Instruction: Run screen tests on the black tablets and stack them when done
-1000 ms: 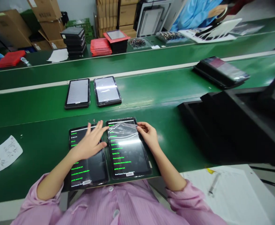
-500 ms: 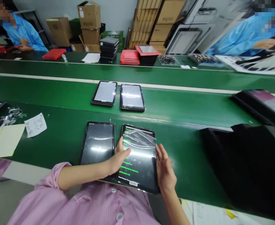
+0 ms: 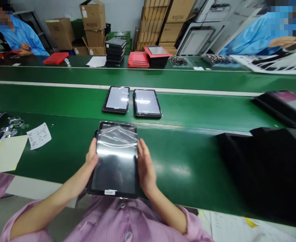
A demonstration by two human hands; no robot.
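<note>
A black tablet (image 3: 116,168) with a dark screen and wrinkled clear film over its upper part lies between my hands at the front edge of the bench. My left hand (image 3: 90,162) grips its left edge, thumb at the rim. Against the right edge rests my right hand (image 3: 147,168), fingers extended along the side and partly hidden behind it. A corner of a second tablet (image 3: 96,133) peeks out under the upper left; the rest is covered. Farther off, two stacks of tablets with lit pale screens, a left stack (image 3: 117,98) and a right stack (image 3: 147,102), sit side by side.
A large black tray-like object (image 3: 266,168) takes up the right side. Left lie a handwritten note (image 3: 39,136), a yellowish sheet (image 3: 8,153) and metal clips (image 3: 10,127). Across the bench, two people in blue work near red pouches (image 3: 138,59) and a dark stack (image 3: 115,51).
The tablet has moved left, onto the other tablet, and its green text has gone dark. My left hand has shifted from over the screen to the left edge; my right hand followed leftward.
</note>
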